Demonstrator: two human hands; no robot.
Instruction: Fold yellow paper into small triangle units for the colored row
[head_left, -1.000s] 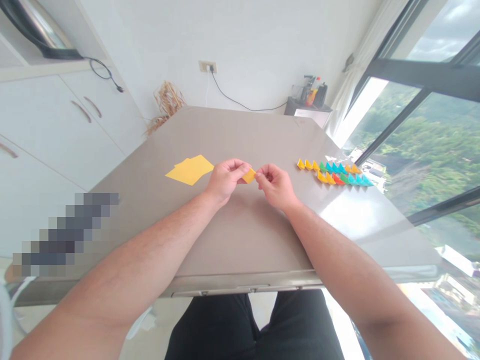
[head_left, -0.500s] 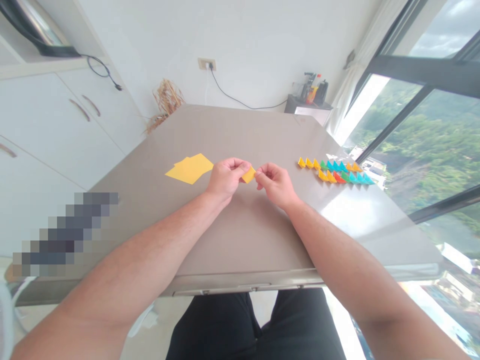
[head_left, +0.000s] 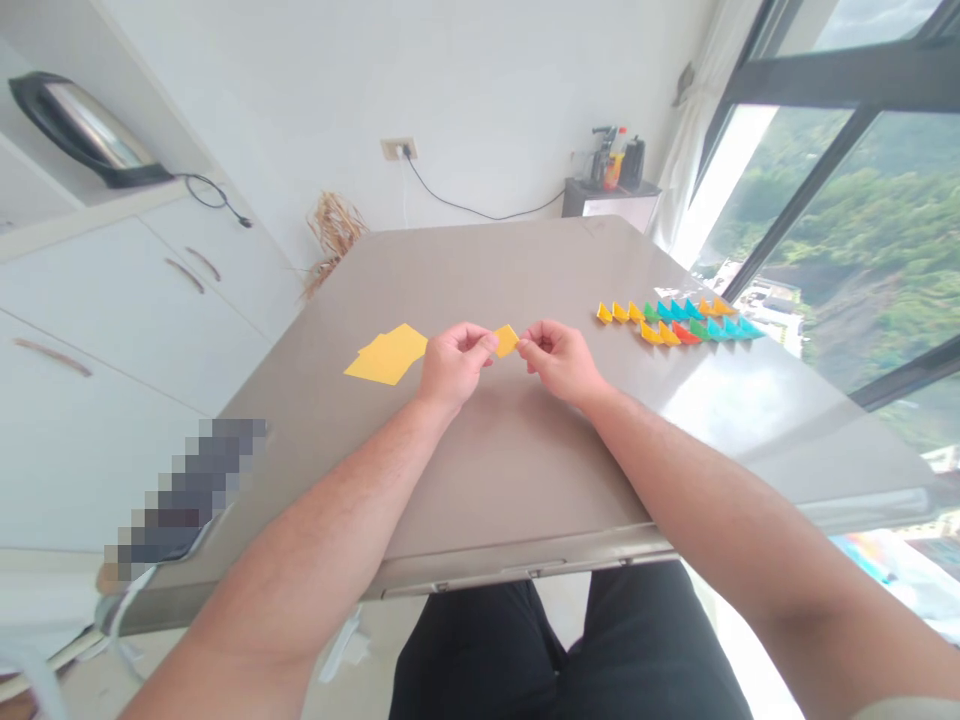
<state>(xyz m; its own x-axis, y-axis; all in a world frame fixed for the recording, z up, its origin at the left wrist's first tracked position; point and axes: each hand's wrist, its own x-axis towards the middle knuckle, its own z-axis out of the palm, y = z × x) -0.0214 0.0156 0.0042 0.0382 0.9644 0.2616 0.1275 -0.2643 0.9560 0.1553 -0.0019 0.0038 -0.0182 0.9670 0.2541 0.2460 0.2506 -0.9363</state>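
Between my hands, above the middle of the table, is a small folded piece of yellow paper (head_left: pixel 507 341), turned like a diamond. My left hand (head_left: pixel 456 368) pinches its left corner between thumb and fingers. At the right corner, the fingertips of my right hand (head_left: pixel 556 358) are closed on the paper. Just left of my left hand lie several flat yellow paper sheets (head_left: pixel 388 356), overlapping one another. To the right, small folded paper boats (head_left: pixel 686 334) in yellow, green, blue, red and orange stand in two rows.
The grey table (head_left: pixel 517 470) ends at its front edge by my legs. A blurred-out dark object (head_left: pixel 191 495) lies at its left edge. Beyond the far side stand a small cabinet (head_left: pixel 611 203) with bottles and dried stalks (head_left: pixel 334 235). A window (head_left: pixel 825 220) is on the right.
The view has shifted and tilted slightly. My hands have drawn a little apart, so more of the folded yellow paper shows between them. The sheets and boats stay in place on the table.
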